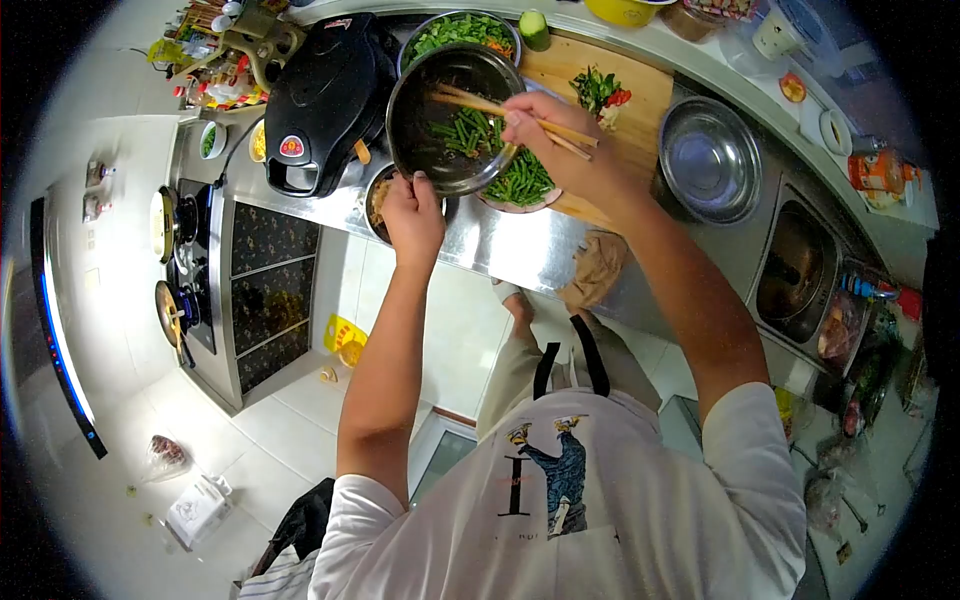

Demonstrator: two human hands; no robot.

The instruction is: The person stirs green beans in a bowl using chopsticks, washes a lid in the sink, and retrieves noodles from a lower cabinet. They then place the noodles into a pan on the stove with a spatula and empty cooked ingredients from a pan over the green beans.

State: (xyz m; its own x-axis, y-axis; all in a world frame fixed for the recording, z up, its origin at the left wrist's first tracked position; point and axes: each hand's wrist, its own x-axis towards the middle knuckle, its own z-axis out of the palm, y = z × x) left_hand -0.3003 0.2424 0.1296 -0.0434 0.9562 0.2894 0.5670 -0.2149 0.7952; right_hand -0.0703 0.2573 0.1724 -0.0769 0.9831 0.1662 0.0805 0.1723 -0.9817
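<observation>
My left hand (415, 215) grips the near rim of a steel bowl (420, 150), which is tilted and holds some green beans (468, 132). In my right hand (545, 130) is a pair of wooden chopsticks (480, 103), their tips inside the bowl. Just right of the bowl and partly under it, a plate (545, 198) carries more cut green beans. Under my left hand a smaller dish (378, 205) with brownish food is partly hidden. Behind the steel bowl stands another bowl (402, 55) of chopped greens with some orange pieces.
A black electric griddle (325, 100) stands left of the bowls. The wooden cutting board (640, 75) carries chopped peppers (600, 92); a cut cucumber (535, 30) is behind. An empty steel basin (710, 160) and the sink (795, 260) are right. Pans (165, 225) sit on the left stove.
</observation>
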